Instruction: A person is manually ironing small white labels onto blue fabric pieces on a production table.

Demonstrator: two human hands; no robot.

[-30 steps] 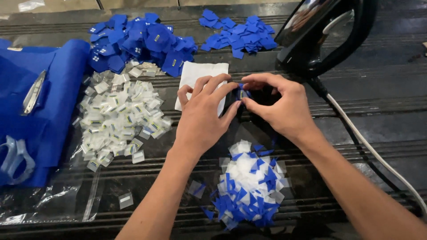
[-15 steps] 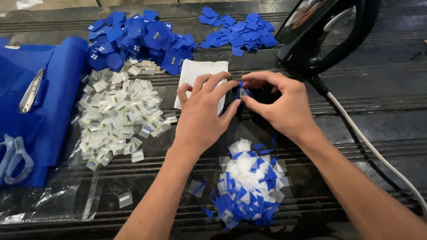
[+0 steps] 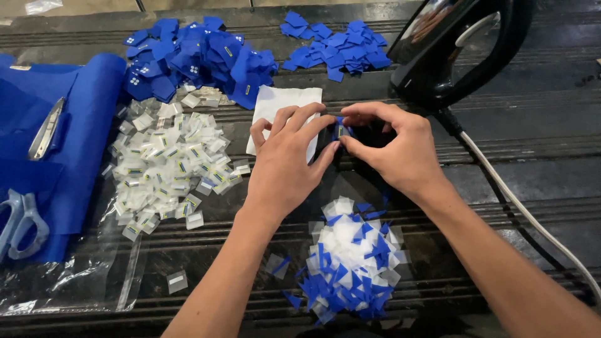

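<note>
Both hands, the left hand (image 3: 285, 166) and right hand (image 3: 394, 153), pinch a small blue fabric patch (image 3: 341, 129) at twelve o'clock of the desk's (image 3: 538, 144) middle; light, limp, best held by its edges.

black iron (image 3: 463, 53), scissors (image 3: 22, 222) (pale blue), blue cloth (image 3: 75, 125)

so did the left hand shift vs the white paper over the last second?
No. The left hand still overlaps the white paper's right side, fingertips meeting the right hand as before.

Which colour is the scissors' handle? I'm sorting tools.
Light blue scissors, seen in the head view, left edge.
</note>
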